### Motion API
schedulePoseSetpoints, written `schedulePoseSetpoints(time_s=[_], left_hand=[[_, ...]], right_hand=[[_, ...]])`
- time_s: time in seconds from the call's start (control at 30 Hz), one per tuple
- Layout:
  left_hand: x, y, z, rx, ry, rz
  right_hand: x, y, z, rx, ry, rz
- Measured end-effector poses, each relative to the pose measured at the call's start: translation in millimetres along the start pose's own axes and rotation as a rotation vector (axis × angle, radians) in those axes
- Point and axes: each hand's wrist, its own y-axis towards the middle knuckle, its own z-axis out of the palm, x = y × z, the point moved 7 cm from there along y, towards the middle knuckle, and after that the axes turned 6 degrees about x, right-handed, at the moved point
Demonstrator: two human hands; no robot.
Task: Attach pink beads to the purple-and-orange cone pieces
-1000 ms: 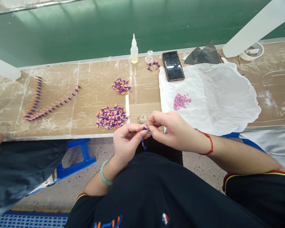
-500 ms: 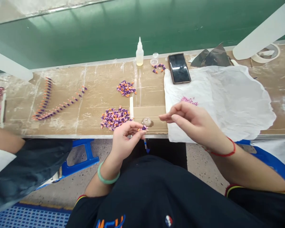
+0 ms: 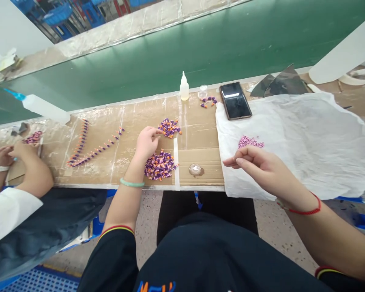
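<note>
My left hand (image 3: pixel 146 142) reaches forward over the cardboard-covered bench (image 3: pixel 115 121). Its bent fingers are pinched together at the edge of the far pile of purple and orange pieces (image 3: pixel 170 126); I cannot see what they hold. A bigger pile of the same pieces (image 3: pixel 160 165) lies just right of that wrist. My right hand (image 3: pixel 257 164) hovers over the white sheet (image 3: pixel 307 134) with its fingers pressed together and pointing left, just below a small heap of pink beads (image 3: pixel 250 142). A white stick (image 3: pixel 175 162) and a small round clear dish (image 3: pixel 195 169) lie between the hands.
A glue bottle (image 3: pixel 184 87), a small clear cup (image 3: pixel 202 91), a few loose pieces (image 3: pixel 209 100) and a black phone (image 3: pixel 235 100) stand at the back edge. Rows of finished pieces (image 3: pixel 91 151) lie to the left. Another person's hands (image 3: pixel 15 154) work at the far left.
My left hand has gone from in front of my body forward to the far pile. My right hand has drawn away to the right over the sheet. The camera has tilted up.
</note>
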Motion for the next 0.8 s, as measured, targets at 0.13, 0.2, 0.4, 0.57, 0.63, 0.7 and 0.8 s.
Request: schedulePoseSetpoints(time_s=[0.13, 0.2, 0.4, 0.57, 0.63, 0.7, 0.8], left_hand=[[2, 29, 11.3, 0.036, 0.045, 0.096], [1, 32, 14.1, 0.045, 0.057, 0.128], [-14, 26, 18.9, 0.081, 0.082, 0.252], [-23, 21, 22.8, 0.129, 0.153, 0.346], [-23, 22, 23.7, 0.145, 0.152, 0.343], [-24, 22, 24.6, 0.161, 0.151, 0.335], [-26, 24, 25.2, 0.185, 0.151, 0.316]], right_hand=[[-2, -4, -4, -0.021, 0.016, 0.015], [-5, -6, -5, -0.033, 0.028, 0.027], [-12, -9, -7, -0.047, 0.046, 0.049], [-12, -11, -8, -0.053, 0.049, 0.029], [-12, -11, -8, -0.061, 0.052, 0.028], [-13, -12, -9, -0.069, 0.059, 0.032], [-13, -12, -10, -0.075, 0.075, 0.034]])
